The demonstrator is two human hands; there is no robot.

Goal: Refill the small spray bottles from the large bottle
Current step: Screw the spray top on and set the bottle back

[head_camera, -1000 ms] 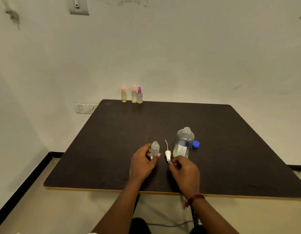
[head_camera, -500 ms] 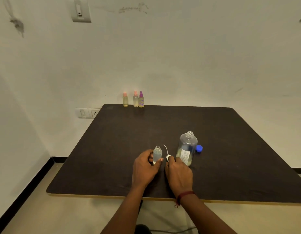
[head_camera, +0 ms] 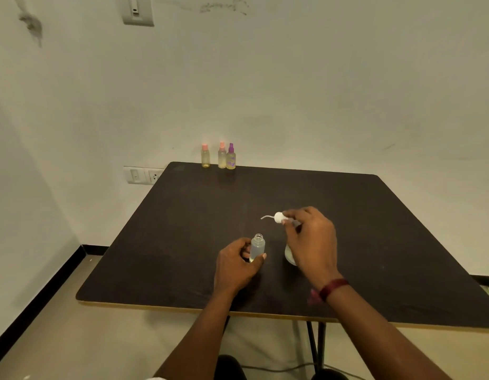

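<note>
A small clear spray bottle (head_camera: 257,247) stands uncapped on the dark table (head_camera: 388,237), partly filled with liquid. My left hand (head_camera: 236,266) grips its lower body. My right hand (head_camera: 310,239) is raised above the table and pinches the white spray cap (head_camera: 278,217), whose thin dip tube (head_camera: 266,216) points left. The large clear bottle (head_camera: 289,256) is mostly hidden behind my right hand; only its lower left side shows.
Three small capped spray bottles stand at the table's far edge by the wall: two with pink caps (head_camera: 205,156) (head_camera: 222,155) and one with a purple cap (head_camera: 231,157). Wall sockets (head_camera: 143,175) sit left of the table.
My right hand picked the white spray cap up off the table and lifted it, now covering the large bottle and blue cap. My left hand stayed on the small bottle.
</note>
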